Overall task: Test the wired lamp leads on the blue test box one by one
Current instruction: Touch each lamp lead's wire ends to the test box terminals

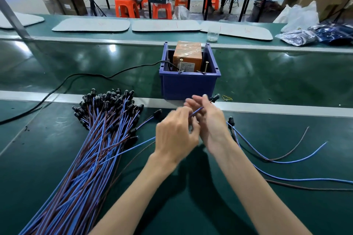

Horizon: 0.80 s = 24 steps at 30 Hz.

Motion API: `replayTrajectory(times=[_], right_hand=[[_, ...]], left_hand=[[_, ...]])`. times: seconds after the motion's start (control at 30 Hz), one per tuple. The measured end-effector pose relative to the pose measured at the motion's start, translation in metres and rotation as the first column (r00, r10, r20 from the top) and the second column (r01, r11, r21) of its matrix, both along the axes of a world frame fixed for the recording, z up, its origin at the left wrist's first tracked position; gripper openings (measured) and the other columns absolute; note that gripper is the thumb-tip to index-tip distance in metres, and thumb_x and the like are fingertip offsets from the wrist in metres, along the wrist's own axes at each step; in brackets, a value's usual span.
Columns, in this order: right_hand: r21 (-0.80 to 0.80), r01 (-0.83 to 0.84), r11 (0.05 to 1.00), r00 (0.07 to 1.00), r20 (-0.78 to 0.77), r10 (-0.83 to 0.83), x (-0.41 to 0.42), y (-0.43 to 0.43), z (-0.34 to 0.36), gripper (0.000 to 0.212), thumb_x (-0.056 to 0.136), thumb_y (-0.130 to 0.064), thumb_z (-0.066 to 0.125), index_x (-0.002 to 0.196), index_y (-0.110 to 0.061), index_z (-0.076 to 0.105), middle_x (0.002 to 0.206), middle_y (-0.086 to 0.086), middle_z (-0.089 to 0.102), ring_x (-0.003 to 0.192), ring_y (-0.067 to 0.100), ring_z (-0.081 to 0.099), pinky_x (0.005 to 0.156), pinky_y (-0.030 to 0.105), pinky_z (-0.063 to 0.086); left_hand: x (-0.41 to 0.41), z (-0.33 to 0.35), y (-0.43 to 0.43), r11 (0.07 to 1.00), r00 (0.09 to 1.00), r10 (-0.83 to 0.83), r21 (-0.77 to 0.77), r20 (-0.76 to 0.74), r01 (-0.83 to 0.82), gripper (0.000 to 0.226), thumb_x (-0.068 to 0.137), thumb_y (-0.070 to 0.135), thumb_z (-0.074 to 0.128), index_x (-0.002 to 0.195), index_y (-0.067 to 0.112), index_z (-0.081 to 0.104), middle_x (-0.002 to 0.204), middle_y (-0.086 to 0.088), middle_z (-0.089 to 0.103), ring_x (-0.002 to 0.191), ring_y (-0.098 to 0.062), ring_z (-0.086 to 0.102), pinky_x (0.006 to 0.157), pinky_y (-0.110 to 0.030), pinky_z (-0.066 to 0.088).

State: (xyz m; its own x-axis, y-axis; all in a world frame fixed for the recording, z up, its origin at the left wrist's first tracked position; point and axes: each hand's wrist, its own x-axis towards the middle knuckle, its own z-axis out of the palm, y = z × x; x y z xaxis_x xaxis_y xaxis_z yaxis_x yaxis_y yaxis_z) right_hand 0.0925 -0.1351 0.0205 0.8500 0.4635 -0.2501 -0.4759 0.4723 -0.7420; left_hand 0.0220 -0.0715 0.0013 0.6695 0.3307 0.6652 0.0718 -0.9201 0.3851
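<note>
The blue test box (189,84) stands mid-table with an orange block (188,56) inside and two upright metal screws (193,67) at its front rim. Just in front of it, my left hand (176,130) and my right hand (207,122) meet, both holding one lamp lead (197,110) whose blue wire runs between the fingers; its black lamp head (215,97) sticks out past my right hand. The hands are motion-blurred. A big bundle of blue and brown wired leads (91,147) with black heads lies to the left.
Two loose leads (271,158) lie on the green mat at the right. A black power cable (76,80) runs left from the box. A metal rail (277,109) crosses the table. White mats, a plastic cup (213,33) and bagged goods (324,34) sit beyond; a seated person works at the far table.
</note>
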Motion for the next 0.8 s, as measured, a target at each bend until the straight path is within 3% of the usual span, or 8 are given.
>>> replayTrajectory(times=[0.13,0.2,0.3,0.33,0.4,0.53,0.67,0.8], right_hand=[[0.312,0.174,0.934,0.982,-0.127,-0.140,0.010,-0.003,0.014,0.032,0.105,-0.022,0.031,0.084,-0.010,0.051,0.049,-0.006,0.044,0.041,0.005,0.038,0.048,0.017,0.033],[0.405,0.183,0.896,0.979,-0.156,-0.130,0.011,-0.007,0.020,0.032,0.105,-0.023,0.032,0.080,-0.012,0.051,0.047,-0.007,0.037,0.040,0.005,0.031,0.046,0.017,0.032],[0.488,0.158,0.859,0.984,-0.151,-0.095,0.010,-0.015,0.024,0.038,0.102,-0.031,0.038,0.070,-0.014,0.048,0.047,-0.007,0.031,0.041,0.008,0.027,0.044,0.019,0.032],[0.499,0.132,0.856,0.988,-0.135,-0.074,0.008,-0.019,0.025,0.041,0.100,-0.037,0.039,0.067,-0.014,0.046,0.048,-0.006,0.029,0.042,0.009,0.026,0.044,0.020,0.031],[0.495,0.070,0.866,0.994,-0.103,-0.022,0.006,-0.026,0.022,0.050,0.096,-0.049,0.038,0.061,-0.013,0.046,0.047,-0.005,0.026,0.042,0.010,0.024,0.044,0.021,0.030],[0.279,0.038,0.959,0.999,-0.043,-0.028,0.008,-0.037,0.014,0.062,0.100,-0.050,0.032,0.058,-0.012,0.056,0.038,-0.008,0.022,0.034,0.006,0.019,0.036,0.017,0.021],[0.152,0.056,0.987,0.995,-0.085,-0.043,0.022,-0.048,0.009,0.042,0.103,-0.041,0.029,0.088,-0.010,0.052,0.037,-0.008,0.021,0.033,0.005,0.012,0.034,0.016,0.015],[-0.032,0.028,0.999,1.000,-0.006,-0.028,0.027,-0.055,0.010,0.031,0.098,-0.032,0.048,0.071,-0.019,0.040,0.046,-0.007,0.026,0.037,0.005,0.019,0.033,0.015,0.019]], left_hand=[[-0.003,-0.010,-0.011,0.950,0.875,-0.313,0.133,0.369,0.284,0.007,0.079,0.011,0.057,0.081,0.004,0.056,0.087,-0.009,0.055,0.077,-0.026,0.050,0.071,-0.034,0.042],[-0.006,-0.017,-0.020,0.908,0.857,-0.418,0.175,0.301,0.381,0.025,0.082,0.020,0.055,0.060,0.009,0.050,0.061,-0.005,0.051,0.056,-0.023,0.045,0.052,-0.031,0.039],[-0.008,-0.021,-0.035,0.957,0.977,-0.211,-0.203,0.008,0.208,0.048,0.090,0.049,0.033,0.071,0.012,0.057,0.070,-0.005,0.058,0.067,-0.027,0.056,0.059,-0.032,0.039],[-0.007,-0.015,-0.039,0.870,0.978,-0.207,-0.453,0.020,0.193,0.057,0.091,0.055,0.026,0.088,0.010,0.062,0.087,-0.006,0.062,0.084,-0.027,0.058,0.071,-0.034,0.041],[0.003,0.006,-0.039,0.380,0.954,-0.105,-0.876,0.280,0.299,0.059,0.096,0.058,0.026,0.110,0.011,0.058,0.107,-0.008,0.062,0.102,-0.023,0.057,0.088,-0.033,0.044],[0.014,0.044,-0.012,-0.133,0.830,0.307,-0.843,0.466,0.522,0.041,0.105,0.038,0.026,0.077,0.015,0.047,0.055,0.003,0.054,0.050,-0.013,0.055,0.054,-0.021,0.049],[0.009,0.064,0.009,-0.176,0.839,0.366,-0.855,0.402,0.487,0.041,0.105,0.033,0.029,0.067,0.021,0.031,0.045,0.010,0.028,0.034,-0.007,0.021,0.035,-0.017,0.020],[0.011,0.062,0.027,-0.080,0.899,0.251,-0.918,0.359,0.389,0.038,0.104,0.031,0.031,0.067,0.022,0.029,0.043,0.012,0.026,0.035,-0.006,0.018,0.035,-0.017,0.017]])
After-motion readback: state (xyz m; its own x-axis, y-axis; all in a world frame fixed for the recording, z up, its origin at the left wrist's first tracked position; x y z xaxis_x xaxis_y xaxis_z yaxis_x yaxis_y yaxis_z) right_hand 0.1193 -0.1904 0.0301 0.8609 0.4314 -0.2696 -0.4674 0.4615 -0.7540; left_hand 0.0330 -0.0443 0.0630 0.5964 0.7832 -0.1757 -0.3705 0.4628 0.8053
